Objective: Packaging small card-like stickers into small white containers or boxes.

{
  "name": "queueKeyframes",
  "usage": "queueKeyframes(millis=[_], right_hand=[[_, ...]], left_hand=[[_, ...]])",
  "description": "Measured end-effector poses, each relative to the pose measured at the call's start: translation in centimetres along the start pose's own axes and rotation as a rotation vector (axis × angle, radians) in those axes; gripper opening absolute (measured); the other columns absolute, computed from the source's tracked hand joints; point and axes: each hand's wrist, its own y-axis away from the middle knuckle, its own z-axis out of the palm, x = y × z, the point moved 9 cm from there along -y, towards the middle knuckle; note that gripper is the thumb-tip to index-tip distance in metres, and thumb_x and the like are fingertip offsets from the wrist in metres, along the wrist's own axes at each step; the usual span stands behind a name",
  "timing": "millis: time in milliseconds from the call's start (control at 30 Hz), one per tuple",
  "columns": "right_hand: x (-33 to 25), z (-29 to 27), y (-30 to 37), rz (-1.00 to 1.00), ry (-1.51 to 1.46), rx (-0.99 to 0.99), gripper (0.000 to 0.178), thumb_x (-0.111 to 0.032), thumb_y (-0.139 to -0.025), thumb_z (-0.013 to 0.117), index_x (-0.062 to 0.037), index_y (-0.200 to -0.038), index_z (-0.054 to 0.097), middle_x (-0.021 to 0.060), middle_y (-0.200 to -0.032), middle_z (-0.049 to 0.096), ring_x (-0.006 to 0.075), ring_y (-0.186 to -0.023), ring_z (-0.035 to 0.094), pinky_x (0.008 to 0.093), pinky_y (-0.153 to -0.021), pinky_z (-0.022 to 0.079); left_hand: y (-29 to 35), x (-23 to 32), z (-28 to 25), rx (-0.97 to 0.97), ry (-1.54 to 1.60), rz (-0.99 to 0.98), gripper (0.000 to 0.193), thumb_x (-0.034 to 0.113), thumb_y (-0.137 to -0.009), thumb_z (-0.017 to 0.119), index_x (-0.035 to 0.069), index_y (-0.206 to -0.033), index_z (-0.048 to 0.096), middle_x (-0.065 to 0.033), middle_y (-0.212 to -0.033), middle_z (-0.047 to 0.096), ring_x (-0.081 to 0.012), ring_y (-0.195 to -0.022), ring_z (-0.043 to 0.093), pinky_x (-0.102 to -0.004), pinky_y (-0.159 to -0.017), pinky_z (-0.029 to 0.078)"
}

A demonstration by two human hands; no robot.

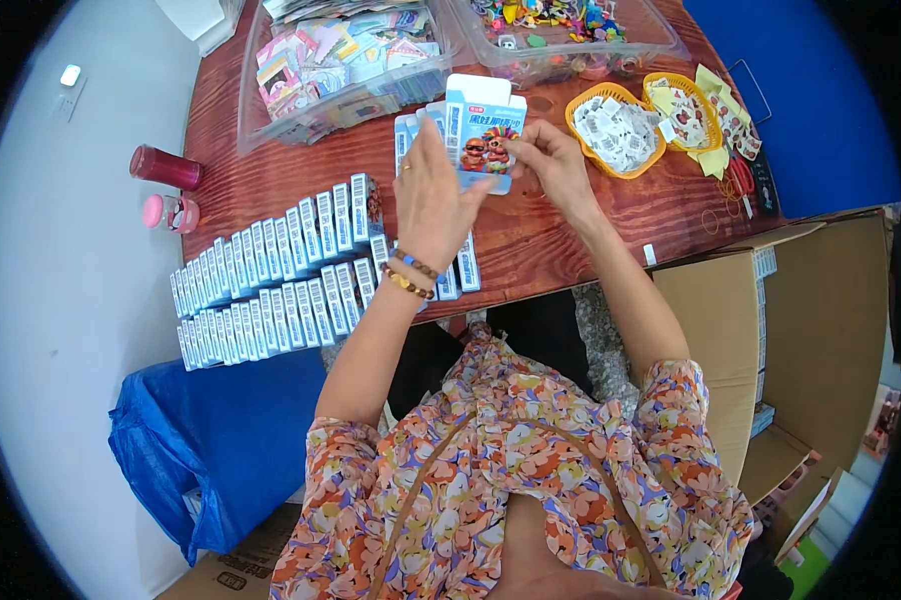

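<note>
A small light-blue carton [486,135] with cartoon figures on its front has its top flaps raised. My right hand [556,165] pinches its right edge between thumb and fingers. My left hand [431,195] lies along its left side, fingers straight and the thumb across its lower front, gripping it. More blue cartons [404,140] lie partly hidden behind my left fingers. To the left, two long rows of upright blue-and-white cartons [271,250] stand packed side by side; the front row runs on behind my left wrist.
Clear plastic bins hold printed cards [311,60] and small colourful toys [571,20]. Yellow baskets of white packets [621,130] and printed pieces [683,115] stand right, near red-handled scissors [741,178]. A red tumbler [166,167] and pink-lidded jar [171,213] sit left. A cardboard box [821,320] stands right.
</note>
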Motion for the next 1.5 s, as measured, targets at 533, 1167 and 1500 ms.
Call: queueKeyframes(millis=[533, 1167, 1500], right_hand=[[-8.3, -1.1, -1.9, -0.131, 0.199, -0.071, 0.021, -0.021, -0.097, 0.065, 0.0000, -0.099, 0.067, -0.0043, -0.080, 0.065, 0.0016, -0.070, 0.056, 0.0198, -0.063, 0.046], [-9.0, 2.1, 3.7, -0.387, 0.211, 0.118, 0.041, -0.004, -0.093, 0.068, -0.0014, -0.130, 0.050, 0.0095, -0.112, 0.067, 0.0119, -0.098, 0.066, 0.0233, -0.071, 0.054], [-8.2, 1.5, 2.9, -0.349, -0.026, 0.007, 0.037, 0.001, -0.094, 0.065, -0.0013, -0.129, 0.053, 0.0065, -0.103, 0.068, 0.0085, -0.091, 0.065, 0.0211, -0.064, 0.051]], left_hand=[[-1.3, 1.3, 0.1, -0.144, 0.231, 0.063, 0.092, 0.029, -0.069, 0.087, -0.001, -0.140, 0.039, -0.0221, -0.123, 0.055, -0.0382, -0.111, 0.058, -0.0458, -0.090, 0.051], [-0.8, 0.2, -1.5, 0.034, 0.411, -0.255, 0.068, 0.022, -0.071, 0.088, -0.003, -0.125, 0.055, -0.0192, -0.103, 0.068, -0.0320, -0.091, 0.068, -0.0403, -0.082, 0.054], [-0.2, -1.6, -0.4, 0.011, 0.860, -0.266, 0.053, 0.014, -0.080, 0.082, -0.003, -0.126, 0.060, -0.0101, -0.101, 0.071, -0.0142, -0.088, 0.068, -0.0287, -0.076, 0.055]])
